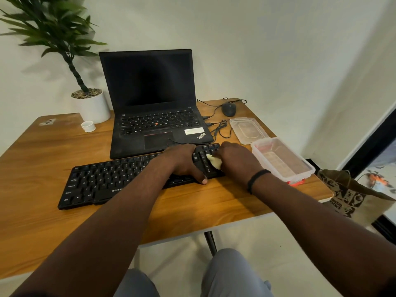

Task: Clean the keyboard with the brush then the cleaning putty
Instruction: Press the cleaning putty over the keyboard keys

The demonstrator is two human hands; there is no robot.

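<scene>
A black external keyboard (pixel 102 181) lies across the wooden table (pixel 192 202) in front of an open laptop. My right hand (pixel 235 159) holds a pale lump of cleaning putty (pixel 214 162) and presses it onto the keys at the keyboard's right end. My left hand (pixel 184 161) rests palm down on the keyboard just left of the putty, its thumb touching the table at the front edge. No brush is in view.
A black laptop (pixel 154 125) stands open behind the keyboard. A clear plastic tub (pixel 285 161) and its lid (pixel 248 129) sit at the right, close to my right hand. A mouse (pixel 228 109) with cables, a small white cup (pixel 88 126) and a potted plant (pixel 91 106) stand further back.
</scene>
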